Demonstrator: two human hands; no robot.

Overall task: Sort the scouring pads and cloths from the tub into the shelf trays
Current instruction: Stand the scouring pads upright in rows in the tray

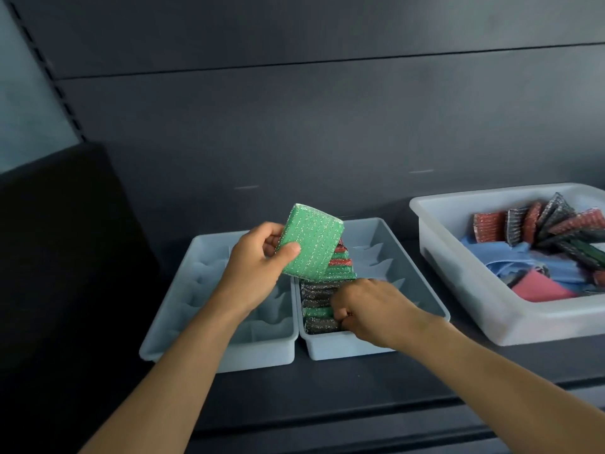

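My left hand [258,267] holds a green scouring pad [311,244] up above the two grey trays, thumb across its face. A row of green, red and black scouring pads [322,290] stands on edge in the left side of the right tray [422,283]. My right hand [370,309] reaches into that tray with curled fingers against the front black pads; whether it pinches one is hidden. The left tray [203,290] holds only its dividers. The white tub [458,280] at the right holds more pads [550,224] and blue and pink cloths [537,276].
Both trays and the tub sit on a dark shelf [360,388] with a dark back panel [294,126] behind. A black box-like block [59,240] stands at the left of the trays.
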